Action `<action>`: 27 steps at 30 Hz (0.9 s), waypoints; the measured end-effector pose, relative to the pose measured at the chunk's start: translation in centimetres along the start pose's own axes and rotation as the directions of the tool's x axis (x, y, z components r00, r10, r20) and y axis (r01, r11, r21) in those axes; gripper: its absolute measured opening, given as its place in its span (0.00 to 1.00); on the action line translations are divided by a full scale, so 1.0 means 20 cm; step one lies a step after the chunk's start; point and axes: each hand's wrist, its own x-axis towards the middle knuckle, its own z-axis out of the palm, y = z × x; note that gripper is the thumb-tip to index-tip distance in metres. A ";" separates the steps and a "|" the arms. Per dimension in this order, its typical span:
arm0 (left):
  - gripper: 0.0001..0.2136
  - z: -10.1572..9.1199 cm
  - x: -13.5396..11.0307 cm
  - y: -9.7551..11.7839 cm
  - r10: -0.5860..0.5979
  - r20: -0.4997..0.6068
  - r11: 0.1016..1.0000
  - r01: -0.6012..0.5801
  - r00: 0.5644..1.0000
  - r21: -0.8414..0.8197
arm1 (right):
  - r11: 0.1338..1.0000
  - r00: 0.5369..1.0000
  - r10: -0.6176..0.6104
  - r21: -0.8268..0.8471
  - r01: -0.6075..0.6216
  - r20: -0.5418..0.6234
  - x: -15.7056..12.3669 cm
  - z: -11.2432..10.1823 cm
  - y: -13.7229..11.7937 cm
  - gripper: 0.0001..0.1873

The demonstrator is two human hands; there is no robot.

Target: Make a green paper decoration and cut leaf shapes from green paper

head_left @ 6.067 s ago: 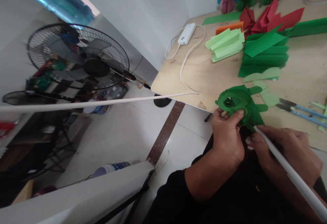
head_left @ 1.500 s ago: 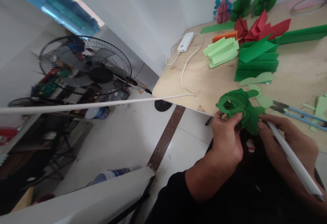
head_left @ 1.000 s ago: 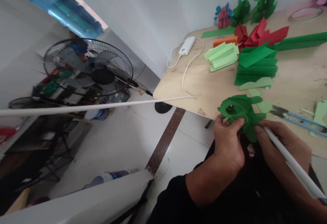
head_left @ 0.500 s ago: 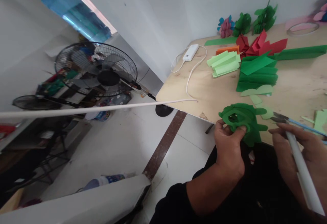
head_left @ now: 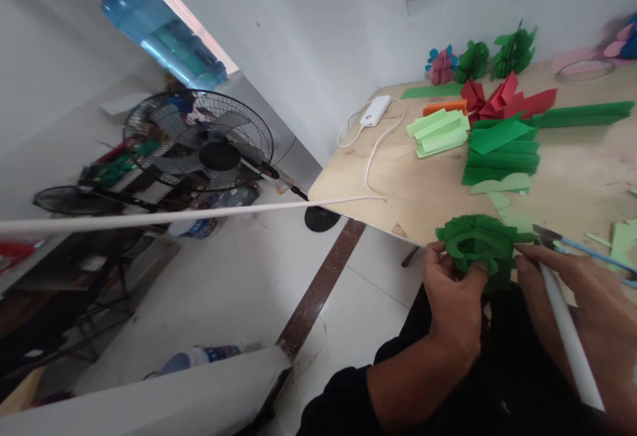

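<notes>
My left hand (head_left: 452,296) is closed on a green paper flower (head_left: 480,233), thumb at the front and fingers behind. The flower has layered, scalloped edges and a round hole in its middle. Resting in my right hand (head_left: 592,316) is a white pen-shaped tool (head_left: 565,330), held between thumb and fingers. My right fingertips are at the flower's right edge; whether they also pinch the paper is unclear. Just beyond that hand, blue-handled scissors (head_left: 587,250) lie on the table. Pale green paper cutouts (head_left: 501,184) lie behind the flower.
On the wooden table (head_left: 428,204) are folded green paper (head_left: 502,157), light green strips (head_left: 440,134), red folded paper (head_left: 497,101), finished paper flowers (head_left: 472,61) and a white corded box (head_left: 375,111). A white cable (head_left: 223,211) crosses leftward. A black fan (head_left: 199,141) stands left.
Both hands have come closer together. My right fingertips now meet the green flower's edge, and the flower has turned slightly. The whole view has shifted a little.
</notes>
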 end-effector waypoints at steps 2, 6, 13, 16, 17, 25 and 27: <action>0.16 0.00 0.00 0.00 0.006 0.011 1.000 -0.007 1.000 0.016 | 0.999 0.999 0.045 -0.028 -0.044 0.007 0.00 0.01 0.00 0.07; 0.16 -0.01 0.01 0.00 0.017 0.010 0.998 -0.017 1.000 0.059 | 0.996 0.997 0.074 -0.043 -0.073 0.023 -0.01 0.01 -0.01 0.08; 0.15 -0.01 0.03 -0.01 0.021 0.024 0.997 -0.023 0.999 0.076 | 0.996 0.997 0.074 -0.050 -0.072 0.028 0.00 0.01 -0.03 0.08; 0.14 -0.02 0.04 -0.01 0.023 0.026 0.997 -0.025 0.999 0.070 | 0.998 0.998 0.060 -0.037 -0.059 0.020 0.01 0.02 -0.03 0.09; 0.14 -0.02 0.04 -0.01 0.026 0.029 0.997 -0.028 0.999 0.070 | 0.997 0.998 0.065 -0.039 -0.064 0.025 0.01 0.02 -0.03 0.09; 0.15 -0.03 0.05 -0.01 0.029 0.006 0.997 -0.029 1.000 0.071 | 0.994 0.991 0.110 -0.036 -0.108 0.072 0.02 0.02 -0.06 0.11; 0.15 -0.03 0.05 -0.01 0.030 0.007 0.997 -0.031 1.000 0.071 | 0.994 0.992 0.105 -0.038 -0.103 0.067 0.02 0.03 -0.06 0.10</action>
